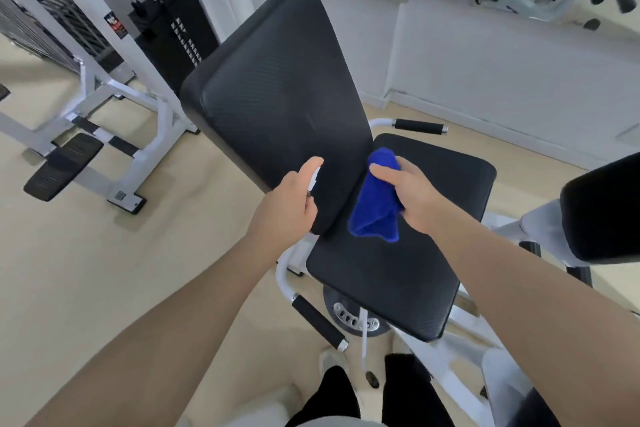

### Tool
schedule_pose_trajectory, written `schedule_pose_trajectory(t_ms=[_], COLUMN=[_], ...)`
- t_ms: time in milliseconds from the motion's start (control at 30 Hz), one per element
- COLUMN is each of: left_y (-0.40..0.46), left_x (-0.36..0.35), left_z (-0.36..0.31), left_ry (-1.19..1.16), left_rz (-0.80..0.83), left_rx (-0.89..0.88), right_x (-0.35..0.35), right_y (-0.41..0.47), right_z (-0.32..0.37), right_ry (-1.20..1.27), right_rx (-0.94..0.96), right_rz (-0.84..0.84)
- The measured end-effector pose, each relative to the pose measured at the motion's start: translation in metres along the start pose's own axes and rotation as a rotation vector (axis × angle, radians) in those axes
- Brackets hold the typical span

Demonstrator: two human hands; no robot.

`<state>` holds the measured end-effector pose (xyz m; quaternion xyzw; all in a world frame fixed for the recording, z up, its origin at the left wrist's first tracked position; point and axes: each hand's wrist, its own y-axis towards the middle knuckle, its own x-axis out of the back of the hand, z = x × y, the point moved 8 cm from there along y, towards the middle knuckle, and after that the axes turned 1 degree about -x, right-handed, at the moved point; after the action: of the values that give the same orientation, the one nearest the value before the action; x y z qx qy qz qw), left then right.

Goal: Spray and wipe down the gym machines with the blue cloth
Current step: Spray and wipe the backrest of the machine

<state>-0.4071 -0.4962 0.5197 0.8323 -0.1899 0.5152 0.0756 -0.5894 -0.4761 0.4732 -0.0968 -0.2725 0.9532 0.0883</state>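
The bright blue fuzzy cloth (pixel 375 199) is bunched up in the person's right hand (pixel 412 196), whose fingers curl round its top while the loose end hangs down over the flat black padded seat (pixel 408 274) of the gym machine. The cloth sits just where the seat meets the tall black padded backrest (pixel 277 97), which leans away to the far left. The left hand (pixel 294 199) is by the near edge of the backrest, curled round a small white thing (pixel 314 180) that is mostly hidden, so I cannot tell what it is. A black handle grip (pixel 318 322) sticks out near the seat, and another one (pixel 419 125) is on the far side. A white weight machine (pixel 114 94) stands far left on the tan floor (pixel 104 270).
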Motion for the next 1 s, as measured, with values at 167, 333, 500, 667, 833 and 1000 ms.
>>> schedule_pose_trajectory(t_ms=[167, 333, 500, 667, 833, 1000], left_y=[0.039, 0.087, 0.146, 0.18, 0.2, 0.189], left_x=[-0.001, 0.007, 0.015, 0.009, 0.016, 0.031], left_z=[0.006, -0.009, -0.029, -0.035, -0.051, -0.038], left_ry=[0.352, 0.713, 0.628, 0.578, 0.549, 0.57], left_rz=[-0.053, -0.298, -0.148, -0.056, -0.034, -0.064], left_rx=[-0.007, -0.04, 0.176, 0.359, 0.377, 0.438], right_x=[-0.012, -0.015, 0.002, 0.025, 0.034, 0.025], right_y=[0.043, 0.086, 0.121, 0.145, 0.159, 0.162], right_z=[0.032, 0.054, 0.074, 0.101, 0.109, 0.109], right_ry=[-0.512, -0.649, -0.663, -0.584, -0.595, -0.636], right_rx=[0.194, 0.221, 0.185, 0.183, 0.171, 0.172], right_rz=[-0.048, 0.006, 0.109, 0.133, 0.169, 0.229])
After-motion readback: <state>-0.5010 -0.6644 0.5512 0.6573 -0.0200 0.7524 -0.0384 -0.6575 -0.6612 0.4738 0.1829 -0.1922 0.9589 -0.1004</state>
